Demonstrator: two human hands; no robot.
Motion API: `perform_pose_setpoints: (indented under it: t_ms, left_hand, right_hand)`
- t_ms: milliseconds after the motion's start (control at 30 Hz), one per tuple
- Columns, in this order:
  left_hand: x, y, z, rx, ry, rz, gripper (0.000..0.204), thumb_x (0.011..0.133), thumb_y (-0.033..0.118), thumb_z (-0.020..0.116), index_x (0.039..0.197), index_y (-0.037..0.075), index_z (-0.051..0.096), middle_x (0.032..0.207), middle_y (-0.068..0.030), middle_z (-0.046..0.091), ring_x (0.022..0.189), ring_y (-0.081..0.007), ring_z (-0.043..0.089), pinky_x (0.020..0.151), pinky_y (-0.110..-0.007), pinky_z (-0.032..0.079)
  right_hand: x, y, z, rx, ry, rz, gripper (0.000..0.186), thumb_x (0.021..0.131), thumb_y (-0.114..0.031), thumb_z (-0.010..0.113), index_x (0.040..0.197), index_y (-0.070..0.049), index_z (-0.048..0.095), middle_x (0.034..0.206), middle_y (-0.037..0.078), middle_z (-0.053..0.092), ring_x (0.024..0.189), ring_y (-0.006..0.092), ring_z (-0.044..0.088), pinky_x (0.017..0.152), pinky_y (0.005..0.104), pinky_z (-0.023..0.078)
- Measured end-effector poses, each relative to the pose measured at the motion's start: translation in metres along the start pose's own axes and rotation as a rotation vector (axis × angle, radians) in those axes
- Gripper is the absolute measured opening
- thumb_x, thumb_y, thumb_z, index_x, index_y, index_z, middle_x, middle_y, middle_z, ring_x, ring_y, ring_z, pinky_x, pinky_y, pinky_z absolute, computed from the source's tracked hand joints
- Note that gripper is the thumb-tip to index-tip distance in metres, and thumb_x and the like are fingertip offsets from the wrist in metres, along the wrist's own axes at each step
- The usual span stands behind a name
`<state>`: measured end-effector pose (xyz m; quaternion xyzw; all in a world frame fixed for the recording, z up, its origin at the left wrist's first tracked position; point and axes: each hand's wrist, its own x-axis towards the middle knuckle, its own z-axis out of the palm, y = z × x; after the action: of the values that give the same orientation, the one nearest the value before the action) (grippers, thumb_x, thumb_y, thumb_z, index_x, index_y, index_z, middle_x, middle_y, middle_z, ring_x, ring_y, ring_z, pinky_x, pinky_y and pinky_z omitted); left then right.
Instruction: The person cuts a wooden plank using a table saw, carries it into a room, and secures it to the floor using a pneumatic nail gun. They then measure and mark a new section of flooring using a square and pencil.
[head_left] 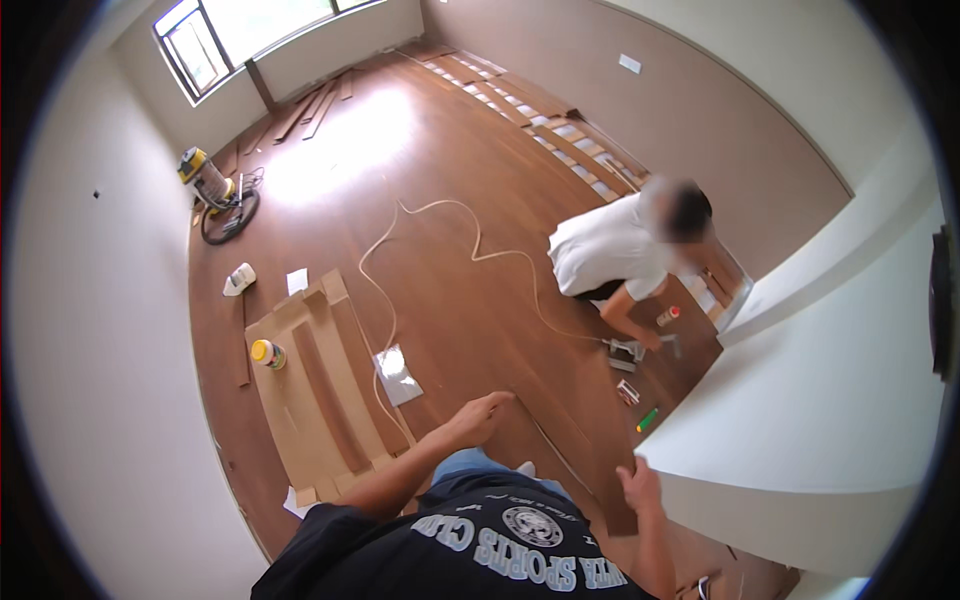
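Observation:
My left hand (480,420) is in front of my body, low over the brown wood floor (490,330). Its fingers are pressed together; whatever they may hold is too small to make out. From beside its fingertips a thin dark and pale line (560,452) runs toward my right side along the floorboards. At the lower right, my right hand (641,488) is raised next to the corner of a white curved wall (780,485), fingers apart and no object visible in them. A floorboard end (618,505) shows just left of it.
A person in a white shirt (610,240) crouches at the right, one hand at a nail-gun-like tool (625,352) with a hose (478,235). Nearby lies a green-handled tool (648,419). Flattened cardboard (285,410), a yellow-lidded tub (268,353), a white jug (239,279) and a vacuum (207,182) are left.

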<state>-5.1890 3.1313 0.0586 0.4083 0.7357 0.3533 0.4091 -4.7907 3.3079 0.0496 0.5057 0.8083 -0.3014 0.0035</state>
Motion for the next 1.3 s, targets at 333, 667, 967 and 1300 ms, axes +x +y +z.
perform_pose_setpoints:
  t_ms: [333,667,967,1300]
  left_hand:
    - [0.12,0.069,-0.119,-0.976,0.207,0.367,0.049,0.112,0.038,0.043,0.146,0.003,0.048,0.133,-0.0076,0.062,0.122,-0.0164,0.056,0.099,-0.032,0.049]
    - [0.126,-0.003,-0.373,-0.425,0.1,-0.108,0.058,0.109,0.056,0.035,0.109,0.004,0.06,0.063,-0.0068,0.055,0.034,-0.0183,0.051,0.027,-0.032,0.039]
    - [-0.008,-0.204,-0.277,-0.585,-0.521,-0.989,0.069,0.104,0.069,0.036,0.14,0.015,0.061,0.126,-0.0154,0.066,0.107,-0.0266,0.067,0.088,-0.05,0.053]
    - [-0.019,-0.196,-0.246,-0.702,-0.596,-1.157,0.071,0.105,0.065,0.039,0.143,0.007,0.058,0.143,-0.012,0.061,0.121,-0.0208,0.062,0.106,-0.04,0.048]
  right_hand:
    - [0.091,-0.311,0.0,0.357,0.328,-0.501,0.046,0.095,-0.033,0.074,0.127,-0.003,0.059,0.103,0.023,0.071,0.093,0.0427,0.071,0.078,0.0469,0.057]
    - [0.067,-0.162,0.11,0.109,-0.03,-0.099,0.032,0.094,-0.026,0.066,0.114,-0.001,0.065,0.119,0.024,0.065,0.115,0.0424,0.061,0.098,0.0477,0.05]
    - [0.125,-0.145,0.148,0.161,-0.202,0.406,0.032,0.096,-0.029,0.064,0.111,0.0,0.065,0.114,0.022,0.065,0.109,0.0394,0.061,0.093,0.0471,0.05]
    - [0.15,-0.172,0.155,0.392,-0.098,0.397,0.033,0.098,-0.032,0.061,0.107,0.0,0.066,0.107,0.02,0.066,0.102,0.0361,0.062,0.089,0.0465,0.051]
